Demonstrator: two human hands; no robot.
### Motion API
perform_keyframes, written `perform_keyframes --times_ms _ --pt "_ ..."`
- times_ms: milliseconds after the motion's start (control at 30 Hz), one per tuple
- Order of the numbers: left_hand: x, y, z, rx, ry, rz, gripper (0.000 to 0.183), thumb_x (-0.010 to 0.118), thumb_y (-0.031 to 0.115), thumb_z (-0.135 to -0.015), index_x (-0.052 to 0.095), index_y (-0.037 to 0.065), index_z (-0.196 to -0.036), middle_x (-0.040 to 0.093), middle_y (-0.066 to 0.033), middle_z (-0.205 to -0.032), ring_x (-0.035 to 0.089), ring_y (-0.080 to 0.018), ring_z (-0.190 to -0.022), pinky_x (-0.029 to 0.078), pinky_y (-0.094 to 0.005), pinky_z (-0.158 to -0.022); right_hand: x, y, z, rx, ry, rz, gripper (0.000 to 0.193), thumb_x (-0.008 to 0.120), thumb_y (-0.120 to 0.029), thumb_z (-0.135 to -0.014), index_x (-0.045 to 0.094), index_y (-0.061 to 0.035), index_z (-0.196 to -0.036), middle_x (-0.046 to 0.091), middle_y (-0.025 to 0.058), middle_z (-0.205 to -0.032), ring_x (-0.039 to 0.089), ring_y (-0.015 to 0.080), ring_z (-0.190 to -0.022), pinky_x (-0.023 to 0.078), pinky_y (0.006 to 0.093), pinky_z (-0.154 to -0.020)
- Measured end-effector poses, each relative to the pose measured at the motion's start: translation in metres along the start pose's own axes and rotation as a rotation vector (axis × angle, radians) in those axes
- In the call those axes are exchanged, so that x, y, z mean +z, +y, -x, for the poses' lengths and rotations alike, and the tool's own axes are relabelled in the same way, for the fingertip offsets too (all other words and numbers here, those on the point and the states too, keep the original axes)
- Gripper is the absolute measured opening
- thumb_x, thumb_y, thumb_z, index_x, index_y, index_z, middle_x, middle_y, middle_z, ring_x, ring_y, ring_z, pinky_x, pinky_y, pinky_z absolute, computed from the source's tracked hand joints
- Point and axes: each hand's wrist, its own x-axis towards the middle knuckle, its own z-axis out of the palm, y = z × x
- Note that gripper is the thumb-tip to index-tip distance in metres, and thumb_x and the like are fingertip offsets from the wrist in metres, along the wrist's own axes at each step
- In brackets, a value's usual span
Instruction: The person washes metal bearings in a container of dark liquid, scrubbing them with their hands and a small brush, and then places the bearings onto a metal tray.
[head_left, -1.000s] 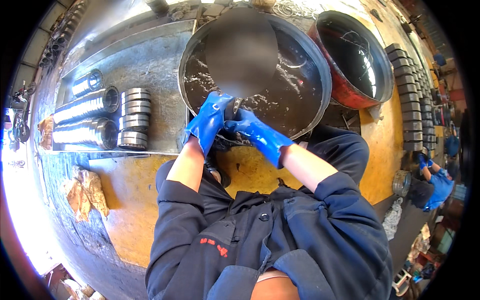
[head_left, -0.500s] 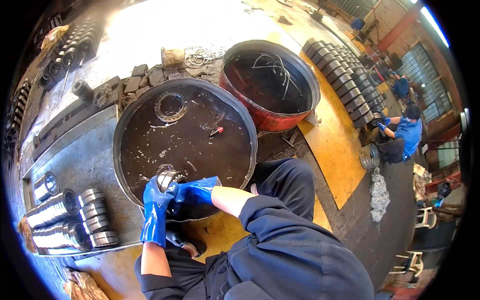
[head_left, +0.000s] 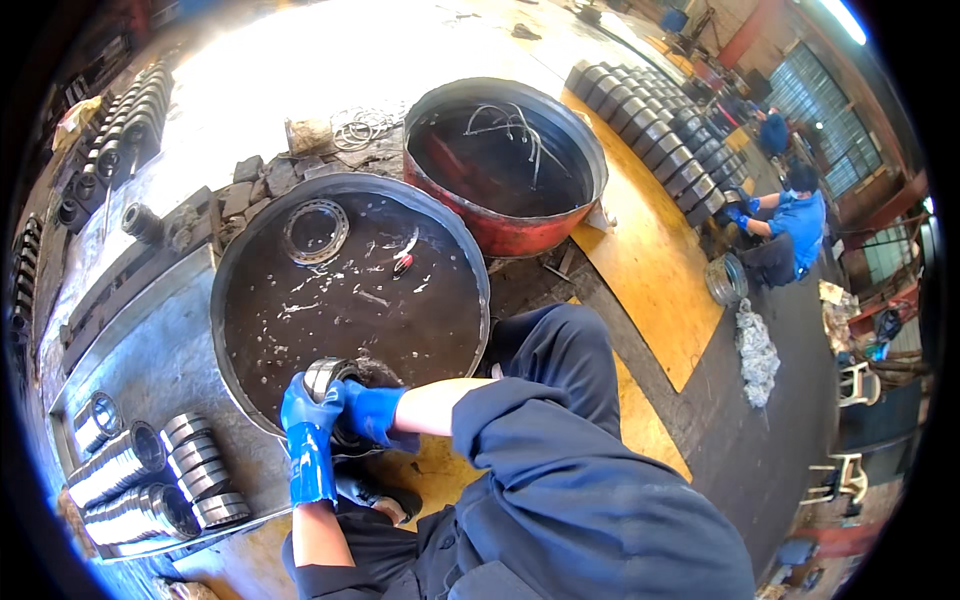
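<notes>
The left hand curls around a metal ring by the tub's near edge, lower left-centre; the right hand's grip is hidden. Probably heavy, stiff, slippery — best held around its outside.

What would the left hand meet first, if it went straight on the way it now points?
The left hand would first meet the ring at its fingers, which it seems to touch. Beyond lies dark liquid, though depth is unclear.

Shiny mtl ring, glossy L glove
</notes>
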Motion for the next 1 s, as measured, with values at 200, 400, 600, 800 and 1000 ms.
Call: perform_keyframes --times_ms 200,400,600,800,1000 --pt "-0.015 0.002 0.004 -0.024 0.006 0.009 0.068 0.081 0.049 -0.079 0.071 0.001 -0.125 0.075 -0.0271 -0.117 0.072 -0.0431 -0.114 0.057 -0.0496 -0.101 -0.030 -0.016 0.009 0.049 -0.033 -0.467 0.031 0.055 -0.026 -0.108 0.070 -0.0163 -0.133 0.069 0.0074 -0.140 0.061 0.0214 -0.130 0.047 0.0355 -0.113" --pt "-0.024 0.026 0.002 -0.028 -0.158 0.041 0.067 0.079 0.053 -0.083 0.071 0.004 -0.128 0.073 -0.0269 -0.126 0.068 -0.0437 -0.121 0.054 -0.0491 -0.104 -0.011 -0.032 0.019 0.154 0.142 -1.049 0.030 0.052 -0.027 -0.110 0.069 -0.0172 -0.133 0.069 0.0075 -0.140 0.061 0.0205 -0.128 0.047 0.0343 -0.113" --pt "-0.016 0.008 -0.005 -0.046 -0.171 0.046 0.069 0.079 0.055 -0.081 0.072 0.003 -0.127 0.075 -0.0269 -0.120 0.071 -0.0436 -0.116 0.056 -0.0496 -0.101 -0.006 -0.016 0.008 0.220 0.123 -0.775 0.030 0.055 -0.024 -0.110 0.066 -0.0137 -0.136 0.069 0.0077 -0.136 0.065 0.0232 -0.121 0.051 0.0372 -0.109" --pt "-0.028 0.008 -0.005 0.119 -0.355 -0.095 0.023 0.065 0.034 -0.086 0.077 0.016 -0.093 0.077 -0.0120 -0.104 0.073 -0.0328 -0.098 0.059 -0.0430 -0.087 -0.011 0.034 0.004 0.235 -0.024 -0.421 0.033 0.056 -0.027 -0.110 0.063 -0.0104 -0.138 0.071 0.0087 -0.130 0.067 0.0267 -0.115 0.054 0.0415 -0.105" --pt "-0.001 -0.003 -0.003 -0.181 -0.084 -0.083 0.053 0.072 0.052 -0.084 0.076 0.012 -0.117 0.077 -0.0165 -0.117 0.072 -0.0379 -0.114 0.059 -0.0467 -0.098 0.012 0.029 -0.017 0.367 0.270 -1.149 0.037 0.049 -0.037 -0.112 0.062 -0.0116 -0.135 0.071 0.0101 -0.125 0.065 0.0270 -0.114 0.053 0.0424 -0.105"
